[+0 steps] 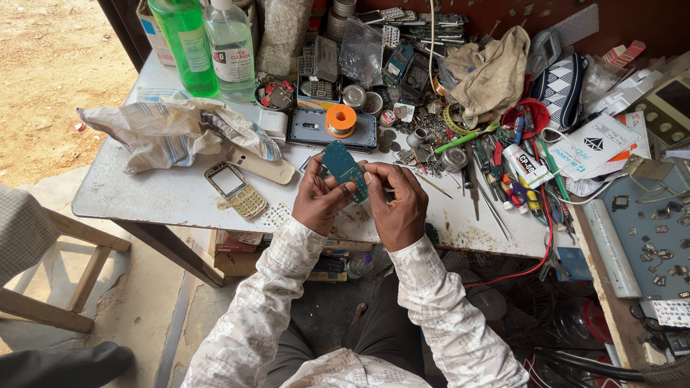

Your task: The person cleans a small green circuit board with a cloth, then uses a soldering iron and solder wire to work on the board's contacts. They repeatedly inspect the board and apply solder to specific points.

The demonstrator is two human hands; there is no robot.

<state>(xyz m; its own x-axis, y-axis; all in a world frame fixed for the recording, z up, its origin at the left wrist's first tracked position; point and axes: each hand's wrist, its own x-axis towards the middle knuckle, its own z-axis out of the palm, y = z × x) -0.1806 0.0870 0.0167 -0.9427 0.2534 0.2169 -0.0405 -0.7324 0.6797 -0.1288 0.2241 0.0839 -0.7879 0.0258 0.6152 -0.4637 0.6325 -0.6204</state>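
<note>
Both my hands hold a narrow teal phone circuit board (343, 167) above the front of a white worktable (165, 195). My left hand (320, 201) grips its lower left edge. My right hand (397, 201) pinches the lower right end. The board tilts up and away from me. A gold phone front frame with keypad (236, 189) lies on the table just left of my hands, and a beige phone back cover (262, 169) lies beside it.
A crumpled cloth (169, 129) and two clear bottles (208, 47) stand at the back left. An orange solder spool (341, 119) sits on a blue tray. Tools, tubes and parts (496, 158) crowd the right. A wooden stool (65, 273) stands left of the table.
</note>
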